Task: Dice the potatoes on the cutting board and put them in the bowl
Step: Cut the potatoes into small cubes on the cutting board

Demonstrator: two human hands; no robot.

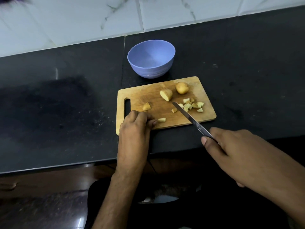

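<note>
A wooden cutting board (140,96) lies on the black counter. On it sit a whole potato (181,87), a half potato (166,95), a smaller chunk (146,106), a pile of diced pieces (192,105) and a lone piece (161,119). My left hand (136,124) rests curled on the board's near left corner, its fingertips next to the lone piece. My right hand (231,151) grips a knife (189,118) whose tip points at the diced pile. The blue bowl (171,52) stands empty behind the board.
The black counter (57,104) stretches left and right, with a seam running back from the board. A white marble-tiled wall (82,19) rises behind it. The counter's front edge runs just below the board.
</note>
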